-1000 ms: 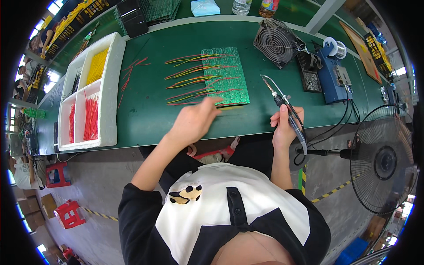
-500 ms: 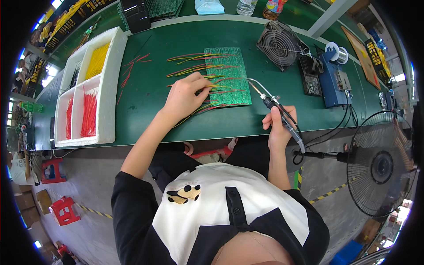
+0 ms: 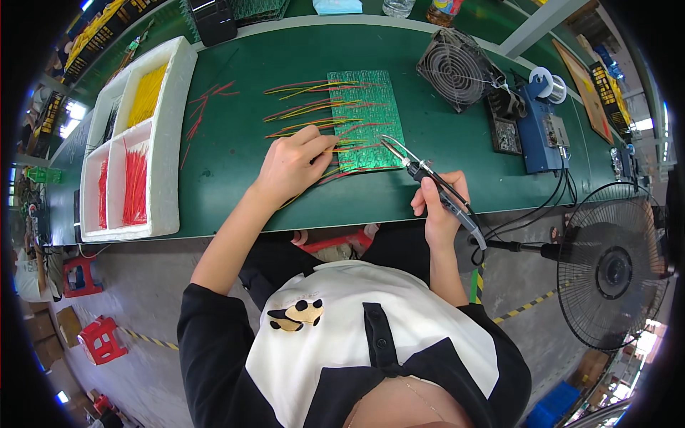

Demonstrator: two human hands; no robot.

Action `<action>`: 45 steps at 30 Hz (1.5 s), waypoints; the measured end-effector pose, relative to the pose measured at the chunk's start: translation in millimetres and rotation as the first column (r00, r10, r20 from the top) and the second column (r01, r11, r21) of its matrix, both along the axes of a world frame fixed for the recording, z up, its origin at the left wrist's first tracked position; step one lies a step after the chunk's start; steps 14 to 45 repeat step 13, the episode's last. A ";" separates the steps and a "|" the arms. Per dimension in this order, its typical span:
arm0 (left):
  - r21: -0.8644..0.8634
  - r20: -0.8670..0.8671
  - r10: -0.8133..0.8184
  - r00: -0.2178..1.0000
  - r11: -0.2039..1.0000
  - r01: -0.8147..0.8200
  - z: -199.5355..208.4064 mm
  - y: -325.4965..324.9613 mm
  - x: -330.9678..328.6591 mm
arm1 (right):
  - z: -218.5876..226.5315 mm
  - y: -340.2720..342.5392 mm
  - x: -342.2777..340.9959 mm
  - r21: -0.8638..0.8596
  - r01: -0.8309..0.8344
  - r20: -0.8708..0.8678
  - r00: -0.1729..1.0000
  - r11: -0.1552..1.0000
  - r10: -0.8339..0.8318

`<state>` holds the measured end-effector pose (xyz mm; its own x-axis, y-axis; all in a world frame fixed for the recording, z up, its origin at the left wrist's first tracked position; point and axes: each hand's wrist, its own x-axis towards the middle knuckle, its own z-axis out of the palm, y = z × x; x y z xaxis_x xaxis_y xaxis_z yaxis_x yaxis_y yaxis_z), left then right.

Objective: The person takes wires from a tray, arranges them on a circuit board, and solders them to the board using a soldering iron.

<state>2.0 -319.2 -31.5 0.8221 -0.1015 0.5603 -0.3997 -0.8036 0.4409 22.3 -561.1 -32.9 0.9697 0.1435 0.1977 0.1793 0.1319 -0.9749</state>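
Observation:
A green circuit board panel [image 3: 364, 107] lies on the bench, with several red and yellow wires [image 3: 307, 114] fanned out over its left edge. My left hand [image 3: 291, 165] is at that edge, its thumb and forefinger pinched on a wire whose colour I cannot make out under the fingers. In my right hand [image 3: 444, 214] is a soldering iron [image 3: 428, 180], held like a pen, with a thin curved metal feed tube alongside its tip. That tip points left and sits over the right part of the board, close to the lower wires; contact cannot be made out.
A white foam box [image 3: 171, 143] of sorted red and yellow wires stands at left, loose red wires [image 3: 203, 114] beside it. To the right are a small box-shaped fan [image 3: 454, 71], a blue soldering unit [image 3: 539, 132] with a solder spool [image 3: 548, 87], and a large black fan [image 3: 614, 267].
The soldering iron and my right hand have moved left, bringing the tip further over the board. My left hand stays pinched at the board's left edge. The whole view has shifted slightly.

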 end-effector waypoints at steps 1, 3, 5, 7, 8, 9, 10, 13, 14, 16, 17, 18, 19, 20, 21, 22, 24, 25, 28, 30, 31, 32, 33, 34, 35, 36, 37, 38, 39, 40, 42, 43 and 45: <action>0.004 0.001 0.002 1.000 1.000 -0.002 0.9 0.2 -0.5 | -0.2 0.6 -0.2 -0.001 -0.001 -0.001 1.000 1.000 0.001; 0.003 0.003 -0.003 1.000 1.000 0.003 -1.1 1.3 -0.3 | -0.3 1.4 -0.6 -0.004 -0.007 -0.014 1.000 1.000 0.007; 0.001 0.006 -0.007 1.000 1.000 0.007 -1.9 1.6 -0.4 | -0.5 1.9 -0.9 -0.016 -0.010 -0.016 1.000 1.000 0.009; 0.015 0.014 -0.010 1.000 1.000 0.009 -0.9 1.4 -0.6 | -0.6 1.9 -1.1 -0.027 -0.012 -0.017 1.000 1.000 0.011; 0.015 0.014 -0.010 1.000 1.000 0.009 -1.2 1.5 -0.7 | -0.8 1.8 -1.1 -0.030 -0.017 -0.021 1.000 0.999 0.016; 0.011 0.011 -0.014 1.000 1.000 0.013 -1.9 1.6 -0.6 | -0.9 1.7 -1.0 -0.032 -0.022 -0.024 0.999 0.999 0.022; 0.007 0.008 -0.017 1.000 1.000 0.017 -2.5 1.9 -0.7 | -1.0 2.0 -1.2 -0.032 -0.023 -0.024 0.999 0.999 0.022; 0.020 -0.003 -0.013 1.000 1.000 0.013 -3.9 2.8 -0.7 | -2.1 2.6 -1.2 -0.020 -0.023 -0.030 0.999 1.000 0.023; 0.020 -0.003 -0.013 1.000 1.000 0.013 -3.9 2.8 -0.7 | -2.1 2.6 -1.2 -0.020 -0.023 -0.030 0.999 1.000 0.023; 0.020 -0.003 -0.013 1.000 1.000 0.013 -3.9 2.8 -0.7 | -2.1 2.6 -1.2 -0.020 -0.023 -0.030 0.999 1.000 0.023; 0.020 -0.003 -0.013 1.000 1.000 0.013 -3.9 2.8 -0.7 | -2.1 2.6 -1.2 -0.020 -0.023 -0.030 0.999 1.000 0.023; 0.020 -0.003 -0.013 1.000 1.000 0.013 -3.9 2.8 -0.7 | -2.1 2.6 -1.2 -0.020 -0.023 -0.030 0.999 1.000 0.023; 0.020 -0.003 -0.013 1.000 1.000 0.013 -3.9 2.8 -0.7 | -2.1 2.6 -1.2 -0.020 -0.023 -0.030 0.999 1.000 0.023; 0.020 -0.003 -0.013 1.000 1.000 0.013 -3.9 2.8 -0.7 | -2.1 2.6 -1.2 -0.020 -0.023 -0.030 0.999 1.000 0.023; 0.020 -0.003 -0.013 1.000 1.000 0.013 -3.9 2.8 -0.7 | -2.1 2.6 -1.2 -0.020 -0.023 -0.030 0.999 1.000 0.023; 0.020 -0.003 -0.013 1.000 1.000 0.013 -3.9 2.8 -0.7 | -2.1 2.6 -1.2 -0.020 -0.023 -0.030 0.999 1.000 0.023; 0.020 -0.003 -0.013 1.000 1.000 0.013 -3.9 2.8 -0.7 | -2.1 2.6 -1.2 -0.020 -0.023 -0.030 0.999 1.000 0.023; 0.020 -0.003 -0.013 1.000 1.000 0.013 -3.9 2.8 -0.7 | -2.1 2.6 -1.2 -0.020 -0.023 -0.030 0.999 1.000 0.023; 0.020 -0.003 -0.013 1.000 1.000 0.013 -3.9 2.8 -0.7 | -2.1 2.6 -1.2 -0.020 -0.023 -0.030 0.999 1.000 0.023; 0.020 -0.003 -0.013 1.000 1.000 0.013 -3.9 2.8 -0.7 | -2.1 2.6 -1.2 -0.020 -0.023 -0.030 0.999 1.000 0.023; 0.020 -0.003 -0.013 1.000 1.000 0.013 -3.9 2.8 -0.7 | -2.1 2.6 -1.2 -0.020 -0.023 -0.030 0.999 1.000 0.023; 0.020 -0.003 -0.013 1.000 1.000 0.013 -3.9 2.8 -0.7 | -2.1 2.6 -1.2 -0.020 -0.023 -0.030 0.999 1.000 0.023; 0.020 -0.003 -0.013 1.000 1.000 0.013 -3.9 2.8 -0.7 | -2.1 2.6 -1.2 -0.020 -0.023 -0.030 0.999 1.000 0.023; 0.020 -0.003 -0.013 1.000 1.000 0.013 -3.9 2.8 -0.7 | -2.1 2.6 -1.2 -0.020 -0.023 -0.030 0.999 1.000 0.023; 0.020 -0.003 -0.013 1.000 1.000 0.013 -3.9 2.8 -0.7 | -2.1 2.6 -1.2 -0.020 -0.023 -0.030 0.999 1.000 0.023; 0.020 -0.003 -0.013 1.000 1.000 0.013 -3.9 2.8 -0.7 | -2.1 2.6 -1.2 -0.020 -0.023 -0.030 0.999 1.000 0.023; 0.020 -0.003 -0.013 1.000 1.000 0.013 -3.9 2.8 -0.7 | -2.1 2.6 -1.2 -0.020 -0.023 -0.030 0.999 1.000 0.023; 0.020 -0.003 -0.013 1.000 1.000 0.013 -3.9 2.8 -0.7 | -2.1 2.6 -1.2 -0.020 -0.023 -0.030 0.999 1.000 0.023; 0.020 -0.003 -0.013 1.000 1.000 0.013 -3.9 2.8 -0.7 | -2.1 2.6 -1.2 -0.020 -0.023 -0.030 0.999 1.000 0.023; 0.020 -0.003 -0.013 1.000 1.000 0.013 -3.9 2.8 -0.7 | -2.1 2.6 -1.2 -0.020 -0.023 -0.030 0.999 1.000 0.023; 0.020 -0.003 -0.013 1.000 1.000 0.013 -3.9 2.8 -0.7 | -2.1 2.6 -1.2 -0.020 -0.023 -0.030 0.999 1.000 0.023; 0.020 -0.003 -0.013 1.000 1.000 0.013 -3.9 2.8 -0.7 | -2.1 2.6 -1.2 -0.020 -0.023 -0.030 0.999 1.000 0.023; 0.020 -0.003 -0.013 1.000 1.000 0.013 -3.9 2.8 -0.7 | -2.1 2.6 -1.2 -0.020 -0.023 -0.030 0.999 1.000 0.023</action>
